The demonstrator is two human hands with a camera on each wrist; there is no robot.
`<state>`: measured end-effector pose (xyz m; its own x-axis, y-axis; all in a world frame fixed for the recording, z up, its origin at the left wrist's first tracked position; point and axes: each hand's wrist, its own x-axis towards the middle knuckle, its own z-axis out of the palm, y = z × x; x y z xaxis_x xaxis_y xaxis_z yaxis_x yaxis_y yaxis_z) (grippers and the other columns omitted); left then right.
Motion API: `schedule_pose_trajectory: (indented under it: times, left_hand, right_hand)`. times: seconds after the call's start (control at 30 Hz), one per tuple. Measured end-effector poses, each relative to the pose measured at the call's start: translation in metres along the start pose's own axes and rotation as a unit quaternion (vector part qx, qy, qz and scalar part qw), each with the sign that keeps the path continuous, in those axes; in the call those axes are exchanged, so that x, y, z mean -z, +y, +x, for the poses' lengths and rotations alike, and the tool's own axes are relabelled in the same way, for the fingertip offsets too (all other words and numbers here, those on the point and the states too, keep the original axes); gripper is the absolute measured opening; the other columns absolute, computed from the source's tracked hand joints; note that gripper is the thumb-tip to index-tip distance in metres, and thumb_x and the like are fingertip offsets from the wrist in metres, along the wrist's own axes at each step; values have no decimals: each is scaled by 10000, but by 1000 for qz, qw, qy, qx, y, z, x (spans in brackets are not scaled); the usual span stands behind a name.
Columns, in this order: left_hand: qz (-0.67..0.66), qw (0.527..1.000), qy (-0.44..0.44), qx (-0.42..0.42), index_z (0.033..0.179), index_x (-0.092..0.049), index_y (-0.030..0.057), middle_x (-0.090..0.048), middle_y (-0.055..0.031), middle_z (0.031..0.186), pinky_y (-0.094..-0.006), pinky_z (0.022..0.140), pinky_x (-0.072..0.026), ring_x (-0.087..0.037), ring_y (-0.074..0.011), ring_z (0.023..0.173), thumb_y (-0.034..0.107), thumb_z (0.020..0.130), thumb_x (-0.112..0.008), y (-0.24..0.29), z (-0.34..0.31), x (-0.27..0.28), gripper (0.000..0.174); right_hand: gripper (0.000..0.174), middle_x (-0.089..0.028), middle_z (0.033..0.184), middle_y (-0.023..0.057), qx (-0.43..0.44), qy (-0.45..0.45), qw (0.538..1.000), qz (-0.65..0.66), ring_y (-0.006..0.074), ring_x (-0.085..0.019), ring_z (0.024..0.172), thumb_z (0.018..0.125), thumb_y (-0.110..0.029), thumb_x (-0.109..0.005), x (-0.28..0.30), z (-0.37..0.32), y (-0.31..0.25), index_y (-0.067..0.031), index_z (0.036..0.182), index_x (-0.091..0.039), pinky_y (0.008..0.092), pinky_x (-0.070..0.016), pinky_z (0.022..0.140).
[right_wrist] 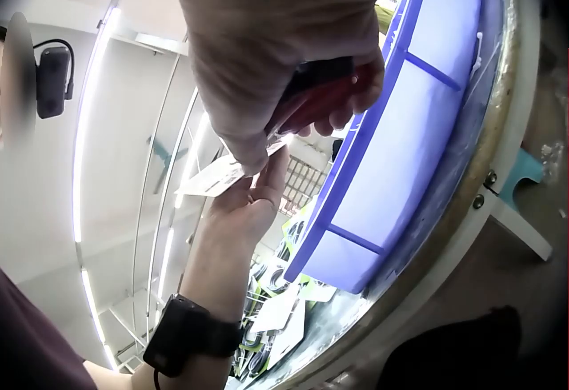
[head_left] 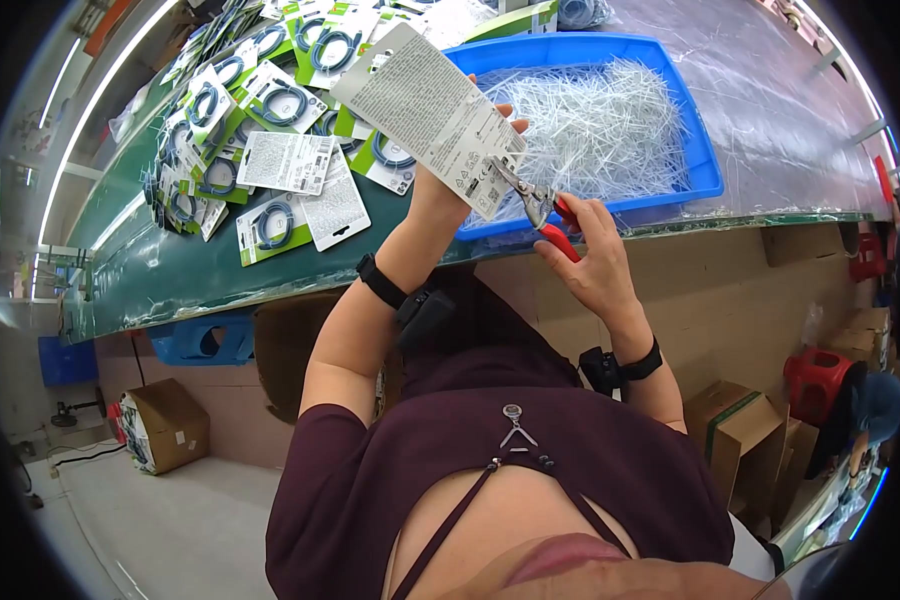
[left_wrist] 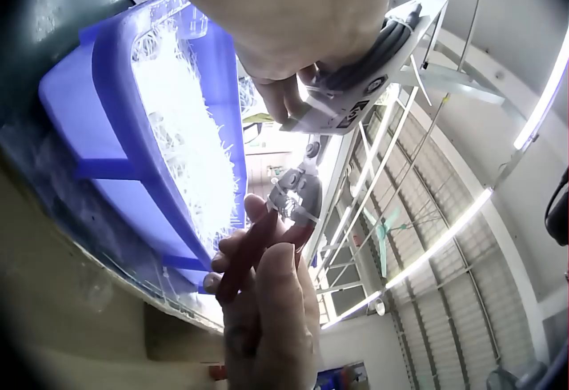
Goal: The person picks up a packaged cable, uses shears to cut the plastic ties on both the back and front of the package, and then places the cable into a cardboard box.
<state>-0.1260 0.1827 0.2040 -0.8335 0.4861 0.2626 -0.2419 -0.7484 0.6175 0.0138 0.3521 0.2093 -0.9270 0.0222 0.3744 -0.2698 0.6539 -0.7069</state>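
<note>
My left hand [head_left: 442, 197] holds a printed hang card [head_left: 420, 110] up from behind, text side showing, its fingers reaching past the far edge. On the card's other face a coiled dark cable [left_wrist: 378, 48] shows in the left wrist view. My right hand [head_left: 598, 262] grips red-handled cutting pliers [head_left: 536, 203], fingers curled round the handles. The pliers' tip is right at the card's lower right part, where a thin white strip [head_left: 532, 152] sticks out. In the right wrist view, my right hand hides most of the pliers.
A blue tub [head_left: 705, 165] full of thin clear-white plastic strips [head_left: 620, 120] stands on the table behind my right hand. Carded cables [head_left: 280, 105] lie heaped to the left, with white-backed cards [head_left: 288, 163] in front. The green table edge [head_left: 200, 300] runs close before my body.
</note>
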Motion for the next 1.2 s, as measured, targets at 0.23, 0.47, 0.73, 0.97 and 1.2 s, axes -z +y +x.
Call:
schedule_pose_trajectory:
  times: [0.23, 0.47, 0.73, 0.97, 1.2]
  left_hand:
    - [-25, 1000, -5, 7, 1476, -250, 158, -508, -209, 1277, -439, 917, -523, -541, -383, 1186, 301, 978, -504, -1, 1, -4, 577]
    - [21, 999, 14, 28, 1474, -255, 173, -522, -195, 1291, -473, 976, -475, -533, -387, 1196, 414, 965, -490, -4, 1, -5, 610]
    - [102, 994, 2, -31, 1399, -362, 1, -582, -209, 1177, -376, 940, -505, -609, -312, 1101, 202, 967, -521, -8, 5, -6, 503]
    - [154, 987, 24, -41, 1410, -339, -15, -572, -218, 1192, -378, 940, -504, -611, -313, 1099, 179, 974, -505, -11, 2, -5, 506]
    - [96, 995, 3, -10, 1436, -319, 28, -555, -228, 1221, -412, 951, -495, -592, -332, 1126, 205, 975, -504, -18, -3, -9, 528]
  right_hand:
    - [552, -558, 1017, 106, -22, -3, 1000, 5, 219, -559, 872, 772, -182, -758, 4, -2, 1, -7, 1245, -531, 316, -468, 773]
    - [543, -562, 1024, 101, -34, -10, 999, 18, 222, -572, 869, 779, -179, -755, 5, -3, 3, -8, 1244, -532, 316, -474, 758]
    - [484, -583, 969, 118, -65, -49, 995, 51, 238, -595, 849, 801, -165, -725, 16, -4, 3, 9, 1218, -551, 317, -484, 758]
    - [471, -577, 969, 126, -68, -46, 993, 81, 239, -588, 849, 812, -177, -710, 3, -10, 18, 10, 1212, -547, 316, -481, 772]
    - [512, -560, 1017, 121, -28, 29, 999, 31, 218, -561, 870, 816, -198, -713, 6, 5, 9, -1, 1244, -514, 313, -469, 767]
